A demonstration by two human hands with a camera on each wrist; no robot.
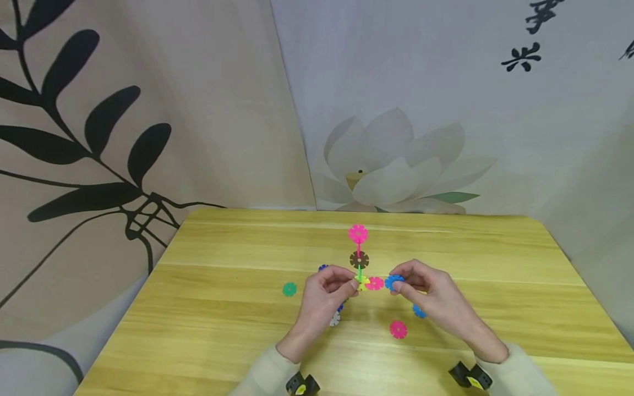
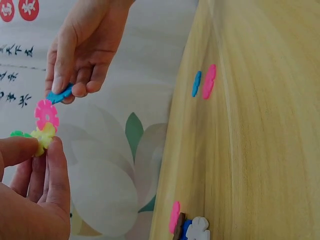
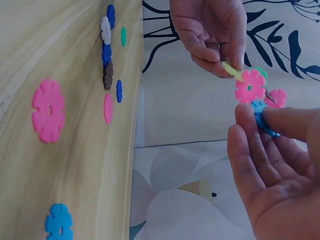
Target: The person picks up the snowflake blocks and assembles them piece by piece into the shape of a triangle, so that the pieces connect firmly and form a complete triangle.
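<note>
My left hand [image 1: 327,294] pinches a yellow notched snowflake disc [image 2: 44,137] between thumb and fingers. Fitted to it are a pink disc [image 1: 375,283] on the right and a green disc [image 1: 360,273] seen edge-on. Beyond the green one, a brown disc [image 1: 359,259] and another pink piece [image 1: 358,234] continue the chain away from me. In my right hand [image 1: 438,297], thumb and fingers pinch a light blue disc [image 1: 393,282] at the outer edge of the right-hand pink disc. Whether their slots are engaged, I cannot tell.
Loose on the wooden table [image 1: 198,330] lie a green disc [image 1: 289,289], a pink disc [image 1: 398,330] and a light blue disc [image 1: 419,311] partly behind my right hand. A row with white [image 3: 106,31], dark blue [image 3: 106,54] and brown discs [image 3: 108,76] lies under my left hand.
</note>
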